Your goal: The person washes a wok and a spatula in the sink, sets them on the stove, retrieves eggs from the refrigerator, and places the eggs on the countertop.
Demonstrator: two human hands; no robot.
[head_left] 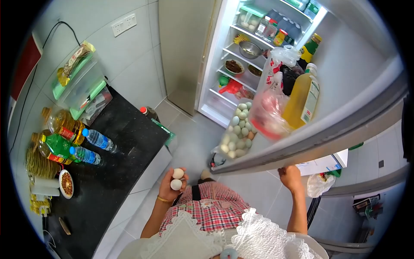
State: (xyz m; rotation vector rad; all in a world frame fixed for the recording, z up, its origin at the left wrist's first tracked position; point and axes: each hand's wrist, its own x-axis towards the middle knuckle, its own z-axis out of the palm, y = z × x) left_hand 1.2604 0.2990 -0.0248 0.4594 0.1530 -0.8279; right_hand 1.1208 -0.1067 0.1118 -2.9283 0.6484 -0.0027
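Two pale eggs (176, 179) rest in my left hand (169, 185), with the fingers curled round them. That hand is beside the black counter's front, above the floor. My right hand (290, 178) is closed in a fist right at the outer edge of the open refrigerator door (258, 159); its fingertips are turned away, so what they grip, if anything, is hidden. Many more eggs (239, 131) in white, pale green and brown fill a door shelf. Beside them in the door are a plastic bag (271, 112) and a bottle of yellow liquid (302, 99).
Inside the refrigerator (211, 97) are bowls, jars and bottles. On the black counter (125, 172) at left stand oil bottles (64, 123), water bottles (99, 140), a dish of peanut-like bits (66, 184) and stacked green-lidded boxes (82, 86). A white box (325, 162) lies behind the door.
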